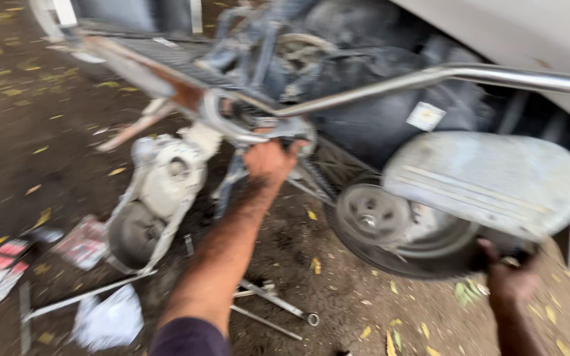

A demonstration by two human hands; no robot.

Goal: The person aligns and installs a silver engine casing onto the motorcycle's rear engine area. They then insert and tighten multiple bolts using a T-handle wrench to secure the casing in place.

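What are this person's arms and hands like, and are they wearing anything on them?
Both hands are bare, with no gloves. The left hand sits at the end of a long bare forearm, and a dark purple sleeve ends near the elbow. The right hand shows only a short stretch of bare wrist; no sleeve is in view there. The picture is too blurred to tell rings or watches.

I am watching through one head-worn camera, looking down and forward over both forearms, close to a tipped scooter [338, 132] lying across the far half, with leaf-strewn dirt ground [28, 145] filling the near and left.
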